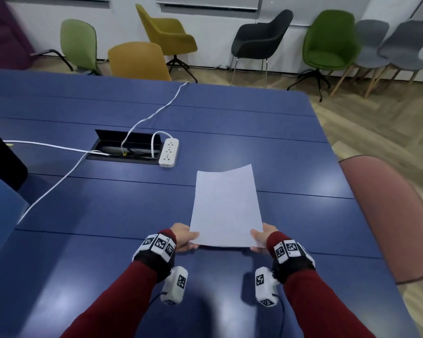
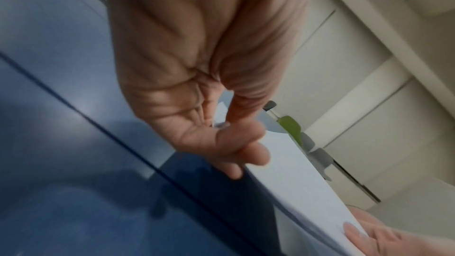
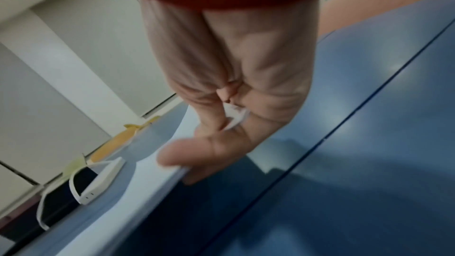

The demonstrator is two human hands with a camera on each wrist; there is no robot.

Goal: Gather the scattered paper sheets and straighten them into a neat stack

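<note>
A stack of white paper sheets [image 1: 226, 208] is held just above the blue table [image 1: 108, 203], near its front right part, with the far edge curving up. My left hand [image 1: 185, 239] pinches the stack's near left corner, thumb on top and fingers beneath. My right hand [image 1: 260, 239] pinches the near right corner the same way. The left wrist view shows the left hand [image 2: 236, 143] with fingers under the paper [image 2: 290, 178]. In the right wrist view the right hand [image 3: 211, 149] has its thumb over the sheet edges [image 3: 157, 172].
A white power strip [image 1: 168, 152] lies beside an open cable hatch [image 1: 127, 148], with white cables [image 1: 59, 181] running left and back. A pink chair back [image 1: 388, 215] stands at the table's right edge. Several chairs line the far wall.
</note>
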